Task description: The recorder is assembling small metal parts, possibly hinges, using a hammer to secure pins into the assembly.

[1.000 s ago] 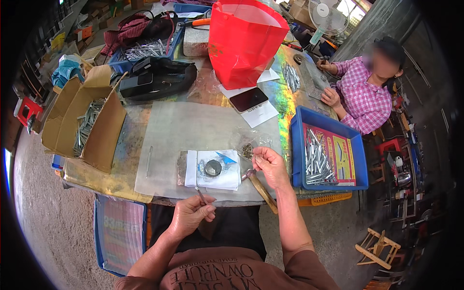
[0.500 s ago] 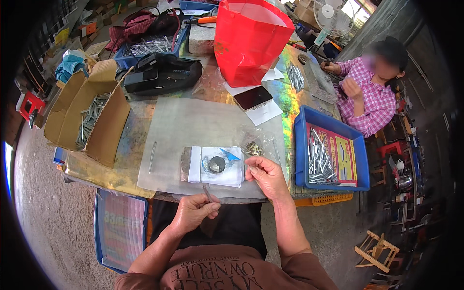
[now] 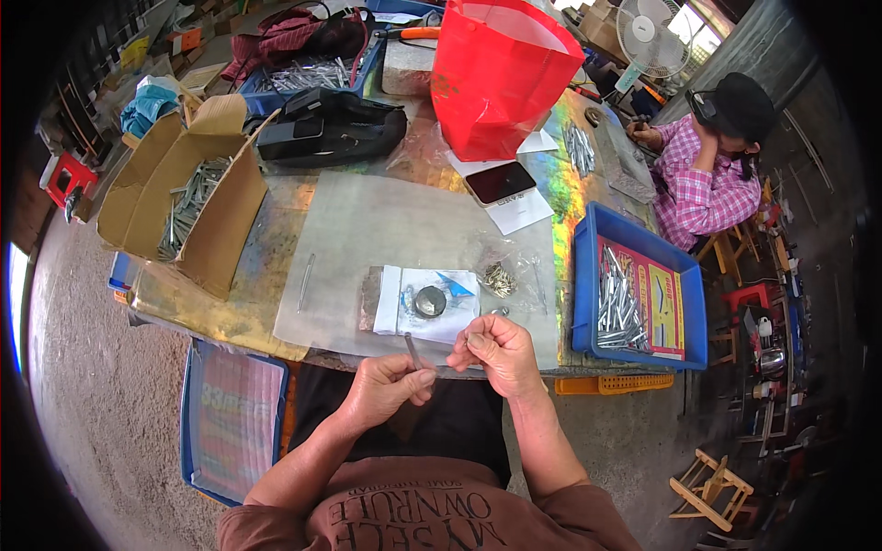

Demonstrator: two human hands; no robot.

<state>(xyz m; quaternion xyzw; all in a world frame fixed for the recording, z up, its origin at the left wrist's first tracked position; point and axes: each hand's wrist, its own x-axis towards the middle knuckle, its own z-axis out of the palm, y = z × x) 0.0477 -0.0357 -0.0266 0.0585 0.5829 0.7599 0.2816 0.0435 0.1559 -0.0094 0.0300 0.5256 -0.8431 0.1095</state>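
A thin, dull metal rod (image 3: 411,349) is on the near side of the white paper pad (image 3: 450,317), its upper end close to the pad's near edge. The left hand (image 3: 386,384) pinches it between thumb and fingers, with the end sticking up past the grip. The right hand (image 3: 496,354) is at the pad's near right corner, fingers curled and thumb drawn in toward the forefinger; I cannot tell whether the tips meet or pinch something small. On the pad lie a dark round disc (image 3: 429,301) and a blue triangular piece (image 3: 455,284). A brown block (image 3: 370,298) shows at the pad's left edge. Just right of the pad is a heap of small brass-coloured pieces (image 3: 499,279) with clear plastic about it. A pale translucent sheet (image 3: 367,216) spreads under and beyond the pad on the worktop (image 3: 262,275). Farther right of the pad, a blue tray (image 3: 695,321) holds silvery rods (image 3: 619,308); well to the left, an open cardboard box (image 3: 227,239) holds more. Beyond the pad lie a phone (image 3: 501,184) and a red bag (image 3: 496,83). Far right beyond it, a co-worker (image 3: 703,197) in a pink checked shirt leans head on hand.
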